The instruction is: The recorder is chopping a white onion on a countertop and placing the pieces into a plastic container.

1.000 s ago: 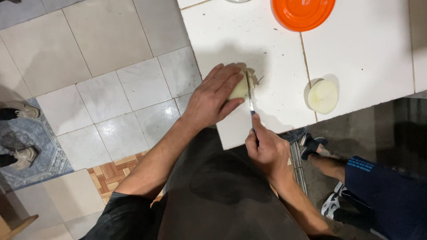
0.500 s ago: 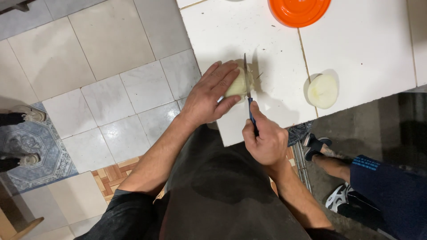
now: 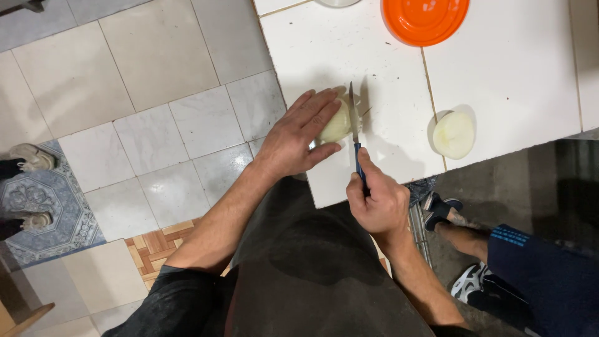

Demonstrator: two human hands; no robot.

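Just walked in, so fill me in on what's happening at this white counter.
A person stands at a white tiled counter, cutting a peeled onion half. The left hand lies over it, holding it down. The right hand grips a blue-handled knife, with the blade set against the onion beside the left fingertips. A second onion half sits cut side up farther right, and an orange plate lies at the far edge. Another person's legs show at lower right.

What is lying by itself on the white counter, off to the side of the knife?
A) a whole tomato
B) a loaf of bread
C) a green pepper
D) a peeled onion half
D: a pale, round onion half lies alone on the white counter, apart from the knife in the right hand and the onion piece under the left hand.
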